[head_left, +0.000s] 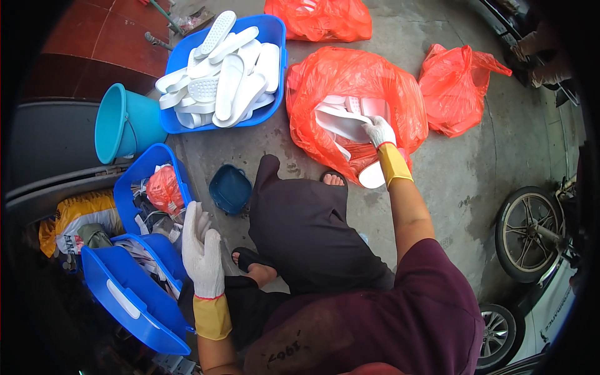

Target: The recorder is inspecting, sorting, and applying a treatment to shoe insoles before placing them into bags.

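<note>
Head view, one: left unit of a side-by-side pair, worn on the head. Lens: wide fisheye, dark curved rim. Aim: steeply down and forward; picture upright. Nearest: maroon shirt (406, 312), below and between the hands. Left hand (203, 253): nearer the lens, seen from above. Right hand (379, 131): farther forward, seen along the outstretched arm. Far reach: red bag (322, 19), beyond the right hand. Side reach: blue tub (119, 297), lower left of the left hand; spoked wheel (531, 230), right of and below the right hand.
</note>
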`<state>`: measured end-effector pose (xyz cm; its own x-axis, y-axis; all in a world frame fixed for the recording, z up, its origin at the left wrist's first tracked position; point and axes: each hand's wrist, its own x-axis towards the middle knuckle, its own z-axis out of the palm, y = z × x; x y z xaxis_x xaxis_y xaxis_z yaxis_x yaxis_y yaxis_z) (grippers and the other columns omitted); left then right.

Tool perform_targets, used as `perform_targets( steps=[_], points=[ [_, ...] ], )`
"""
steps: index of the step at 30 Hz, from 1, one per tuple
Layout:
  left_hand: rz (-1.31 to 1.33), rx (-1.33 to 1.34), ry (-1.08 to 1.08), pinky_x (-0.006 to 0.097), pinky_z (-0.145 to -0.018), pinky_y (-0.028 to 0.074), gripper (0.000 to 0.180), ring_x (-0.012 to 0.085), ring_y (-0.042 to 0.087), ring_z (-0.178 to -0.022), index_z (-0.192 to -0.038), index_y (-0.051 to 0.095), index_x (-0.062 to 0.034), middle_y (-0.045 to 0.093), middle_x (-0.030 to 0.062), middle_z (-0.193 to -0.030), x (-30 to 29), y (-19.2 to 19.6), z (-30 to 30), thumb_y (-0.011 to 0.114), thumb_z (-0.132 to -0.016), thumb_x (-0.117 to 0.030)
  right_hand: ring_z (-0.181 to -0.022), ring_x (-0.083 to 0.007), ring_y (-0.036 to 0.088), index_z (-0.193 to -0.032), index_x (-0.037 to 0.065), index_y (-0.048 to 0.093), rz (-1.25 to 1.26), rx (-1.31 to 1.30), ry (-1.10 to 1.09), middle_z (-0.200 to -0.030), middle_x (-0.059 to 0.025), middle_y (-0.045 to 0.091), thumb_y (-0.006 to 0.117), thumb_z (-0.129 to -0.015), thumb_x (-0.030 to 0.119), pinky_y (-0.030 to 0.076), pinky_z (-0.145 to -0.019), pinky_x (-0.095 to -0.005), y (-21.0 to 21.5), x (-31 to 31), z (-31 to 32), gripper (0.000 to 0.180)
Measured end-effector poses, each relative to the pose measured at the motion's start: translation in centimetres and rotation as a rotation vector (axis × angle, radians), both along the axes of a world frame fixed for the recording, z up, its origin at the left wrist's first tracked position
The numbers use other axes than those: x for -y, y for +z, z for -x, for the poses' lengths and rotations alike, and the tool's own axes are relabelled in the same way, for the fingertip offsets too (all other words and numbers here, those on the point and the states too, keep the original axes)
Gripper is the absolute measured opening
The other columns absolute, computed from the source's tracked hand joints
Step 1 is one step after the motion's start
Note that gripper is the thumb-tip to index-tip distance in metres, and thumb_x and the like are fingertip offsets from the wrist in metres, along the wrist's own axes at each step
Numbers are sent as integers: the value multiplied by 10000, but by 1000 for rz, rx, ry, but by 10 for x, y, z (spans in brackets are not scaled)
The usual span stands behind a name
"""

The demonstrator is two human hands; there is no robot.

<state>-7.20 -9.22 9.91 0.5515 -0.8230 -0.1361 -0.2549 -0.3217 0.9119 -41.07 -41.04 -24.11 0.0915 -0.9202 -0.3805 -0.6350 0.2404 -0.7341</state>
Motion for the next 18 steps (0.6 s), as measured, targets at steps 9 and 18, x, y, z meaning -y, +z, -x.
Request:
perform_targets(
  steps=[9, 18],
  points=[
    [294, 52, -450, 455, -1204, 373, 725, 363, 435, -1477, -1626, 332, -16, 400, 183, -1629, 109, 19, 25, 672, -1005, -174, -1102, -137, 663, -1387, -30, 633, 271, 1054, 228, -1193, -77, 724, 675, -939, 25, 525, -975, -283, 280, 29, 2, 453],
    [126, -1083, -722, 668, -994, 536, 1091, 448, 630, -1225, -1572, 384, -32, 561, 250, -1448, 35, 12, -5, 666, -840, -790, -1115, -207, 701, -1221, 94, 793, 403, 762, 970, -1180, -70, 782, 790, -836, 83, 532, -998, -342, 441, -47, -199, 385]
  ],
)
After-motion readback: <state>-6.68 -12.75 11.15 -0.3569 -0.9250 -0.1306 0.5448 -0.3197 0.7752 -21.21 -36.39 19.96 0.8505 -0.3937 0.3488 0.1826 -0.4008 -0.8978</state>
